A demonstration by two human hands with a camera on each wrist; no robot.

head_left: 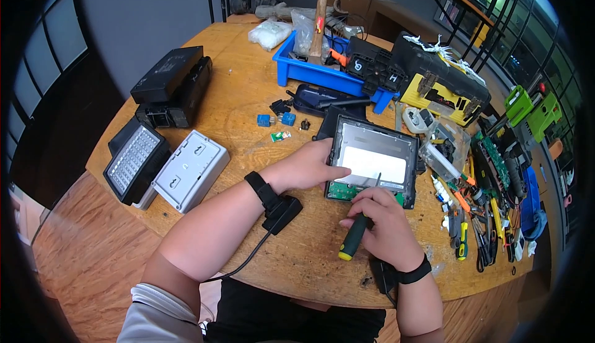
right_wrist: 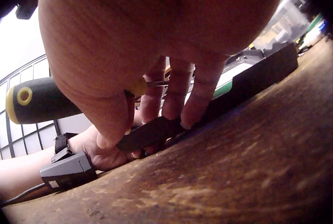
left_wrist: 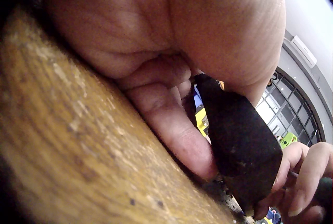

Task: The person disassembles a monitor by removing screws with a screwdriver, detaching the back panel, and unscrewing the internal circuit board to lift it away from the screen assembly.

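Left hand [head_left: 305, 167], thumb over the rim, grips the framed panel [head_left: 379, 138] at nine o'clock — right hand [head_left: 389, 228], curled, holds a screwdriver [head_left: 354, 239] at six.

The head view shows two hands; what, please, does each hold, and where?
The right hand grips the screwdriver by its handle; the left hand holds the framed panel by its left edge.

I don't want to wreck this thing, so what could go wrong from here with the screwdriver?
The screwdriver has its shaft over the white panel, so a slip might scratch it or jab the left hand, whose thumb lies close by. The green circuit board sits exposed near the right hand and might get knocked.
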